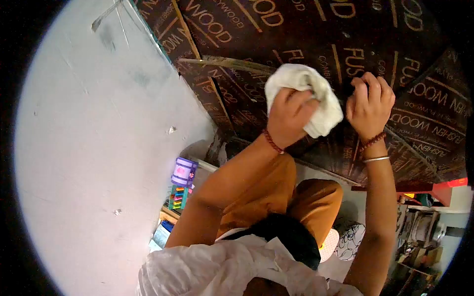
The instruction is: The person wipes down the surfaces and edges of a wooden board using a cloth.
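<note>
Where the dark printed board [316, 39] borders a pale surface [98, 128], its left edge slants down from the top of the view, and its near edge runs rightward just beyond the brown trousers [316, 195]. A white cloth [328, 111] is on the board, well apart from the left edge and nearer the near one. Board stretches away above and to the right of it, while a thin strip [232, 63] slants in from the left to just beside its upper corner, and a narrow gap parts it from the right hand [371, 101].

Bunched and folded, the cloth has its long axis slanting from upper left to lower right, one rounded end pointing away from the person. The left hand [295, 113] grips it, fingers bent into the folds; the thumb's place cannot be told. The right hand's fingers are curled and close together over the board; whether they pinch anything cannot be told
</note>
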Motion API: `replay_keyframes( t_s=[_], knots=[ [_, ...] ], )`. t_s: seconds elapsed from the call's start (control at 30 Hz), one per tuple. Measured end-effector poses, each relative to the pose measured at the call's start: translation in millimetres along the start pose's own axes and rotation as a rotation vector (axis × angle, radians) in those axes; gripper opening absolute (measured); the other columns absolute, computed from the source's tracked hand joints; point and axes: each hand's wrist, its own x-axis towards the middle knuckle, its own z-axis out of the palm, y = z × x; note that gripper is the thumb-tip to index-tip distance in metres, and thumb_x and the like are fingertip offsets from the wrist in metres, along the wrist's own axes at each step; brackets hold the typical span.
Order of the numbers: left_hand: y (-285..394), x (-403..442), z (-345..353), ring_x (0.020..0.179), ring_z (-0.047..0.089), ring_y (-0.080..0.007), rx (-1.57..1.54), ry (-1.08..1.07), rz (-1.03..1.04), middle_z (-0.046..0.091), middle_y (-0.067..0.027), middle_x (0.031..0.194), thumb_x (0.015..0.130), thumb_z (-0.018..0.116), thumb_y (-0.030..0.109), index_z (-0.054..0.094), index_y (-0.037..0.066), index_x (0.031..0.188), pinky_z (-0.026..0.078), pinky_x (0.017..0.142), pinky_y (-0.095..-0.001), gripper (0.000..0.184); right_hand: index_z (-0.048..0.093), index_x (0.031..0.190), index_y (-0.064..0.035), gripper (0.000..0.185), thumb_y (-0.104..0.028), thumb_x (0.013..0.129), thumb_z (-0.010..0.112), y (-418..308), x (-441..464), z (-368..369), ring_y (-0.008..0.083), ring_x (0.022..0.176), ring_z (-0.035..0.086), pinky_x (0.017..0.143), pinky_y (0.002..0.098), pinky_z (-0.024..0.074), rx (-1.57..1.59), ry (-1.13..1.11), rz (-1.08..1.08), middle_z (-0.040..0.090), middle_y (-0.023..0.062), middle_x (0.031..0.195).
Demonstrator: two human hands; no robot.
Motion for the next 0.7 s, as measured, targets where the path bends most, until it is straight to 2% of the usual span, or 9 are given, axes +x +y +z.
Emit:
replay_keyframes(
  t_s=[0.13,0.2,0.23,0.3,0.43,0.53,0.6,0.63,0.7],
  knots=[
    [-21,-5,-12,0.088,0.057,-0.0298,0.079,-0.032,0.055,0.061,-0.0087,0.100,0.064,0.071,0.011,0.064,0.007,0.092,0.048,0.078,-0.0413,0.029,0.062,0.102,-0.0148,0.036,-0.013,0.066,0.064,-1,0,-1,0.0267,0.108,0.050,0.090,0.0422,0.0396,-0.015,-0.005,0.008,0.055,0.0028,0.113],
    [-54,-17,-36,0.090,0.059,-0.0327,0.107,-0.005,0.026,0.061,-0.0115,0.097,0.067,0.073,0.013,0.061,0.006,0.092,0.048,0.079,-0.0423,0.029,0.062,0.102,-0.0149,0.036,-0.013,0.066,0.064,-1,1,-1,0.0268,0.107,0.050,0.090,0.0422,0.0398,0.002,-0.008,0.006,0.055,0.0027,0.113],
    [-77,-28,-52,0.093,0.059,-0.0344,0.157,-0.159,0.023,0.061,-0.0129,0.096,0.069,0.073,0.015,0.060,0.005,0.094,0.047,0.080,-0.0437,0.030,0.061,0.102,-0.0150,0.036,-0.012,0.066,0.064,-1,1,-2,0.0268,0.107,0.050,0.089,0.0421,0.0399,0.016,-0.010,0.003,0.055,0.0027,0.113],
    [-104,-40,-79,0.095,0.057,-0.0358,0.336,-0.068,0.026,0.060,-0.0143,0.099,0.066,0.077,0.018,0.059,0.005,0.098,0.044,0.084,-0.0458,0.039,0.061,0.102,-0.0149,0.036,-0.012,0.066,0.064,-2,1,-2,0.0267,0.107,0.050,0.089,0.0418,0.0402,0.010,-0.003,0.015,0.055,0.0026,0.112],
    [-135,-37,-121,0.092,0.055,-0.0381,0.456,-0.105,-0.284,0.058,-0.0162,0.097,0.068,0.076,0.020,0.056,0.003,0.100,0.043,0.081,-0.0450,0.042,0.061,0.103,-0.0149,0.036,-0.012,0.067,0.064,0,0,0,0.0261,0.106,0.050,0.089,0.0409,0.0407,0.006,0.017,0.001,0.055,0.0022,0.112],
    [-116,-32,-106,0.094,0.055,-0.0387,0.389,-0.034,-0.248,0.059,-0.0167,0.098,0.069,0.076,0.021,0.056,0.003,0.103,0.042,0.081,-0.0453,0.043,0.061,0.103,-0.0151,0.036,-0.012,0.067,0.064,0,-1,1,0.0256,0.105,0.051,0.088,0.0408,0.0409,0.004,0.029,0.008,0.055,0.0019,0.112],
    [-92,-31,-84,0.100,0.055,-0.0371,0.343,-0.001,-0.154,0.060,-0.0169,0.108,0.069,0.076,0.022,0.056,0.002,0.113,0.042,0.088,-0.0452,0.052,0.061,0.103,-0.0152,0.036,-0.013,0.067,0.064,0,0,0,0.0256,0.105,0.051,0.088,0.0409,0.0410,-0.001,0.018,0.005,0.055,0.0019,0.112],
    [-75,-27,-70,0.102,0.055,-0.0361,0.269,-0.043,-0.142,0.060,-0.0162,0.111,0.067,0.078,0.021,0.056,0.003,0.113,0.041,0.092,-0.0453,0.054,0.061,0.103,-0.0153,0.036,-0.013,0.067,0.064,1,-1,1,0.0258,0.106,0.050,0.089,0.0410,0.0409,-0.005,0.014,0.005,0.055,0.0020,0.112],
    [-35,-11,-49,0.100,0.054,-0.0344,0.153,-0.170,-0.157,0.059,-0.0139,0.106,0.063,0.076,0.016,0.057,0.005,0.115,0.042,0.088,-0.0441,0.057,0.061,0.103,-0.0153,0.036,-0.013,0.067,0.064,1,0,1,0.0260,0.106,0.050,0.089,0.0411,0.0408,-0.004,0.015,-0.004,0.055,0.0022,0.112]
  ],
)
